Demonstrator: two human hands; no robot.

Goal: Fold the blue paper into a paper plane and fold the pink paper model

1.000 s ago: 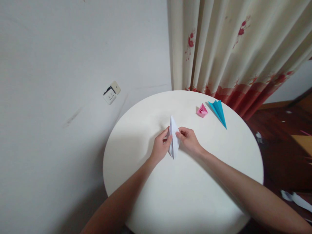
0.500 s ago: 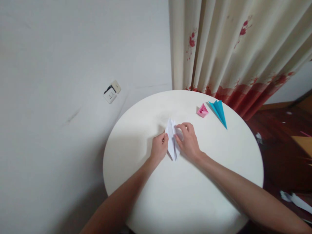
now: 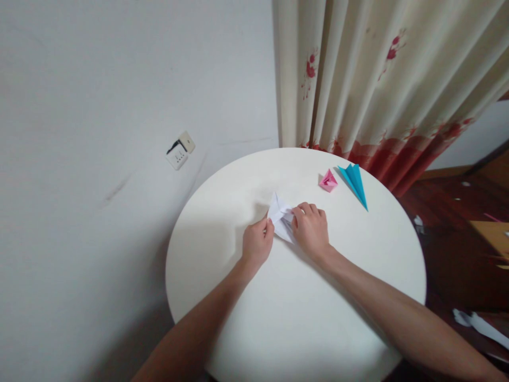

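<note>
Both hands pinched on the white folded paper (image 3: 279, 218) at mid-table (image 3: 222, 212); left hand (image 3: 257, 245) on its near-left edge, right hand (image 3: 312, 232) pressing its right; long axis slanting far-left to near-right.

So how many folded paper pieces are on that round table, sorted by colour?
White: 1, the white folded paper pressed to the table between the left hand and right hand.
Pink: 1, the pink folded piece.
Blue: 1, the blue pointed piece just beside the pink one.
Total: 3.
</note>
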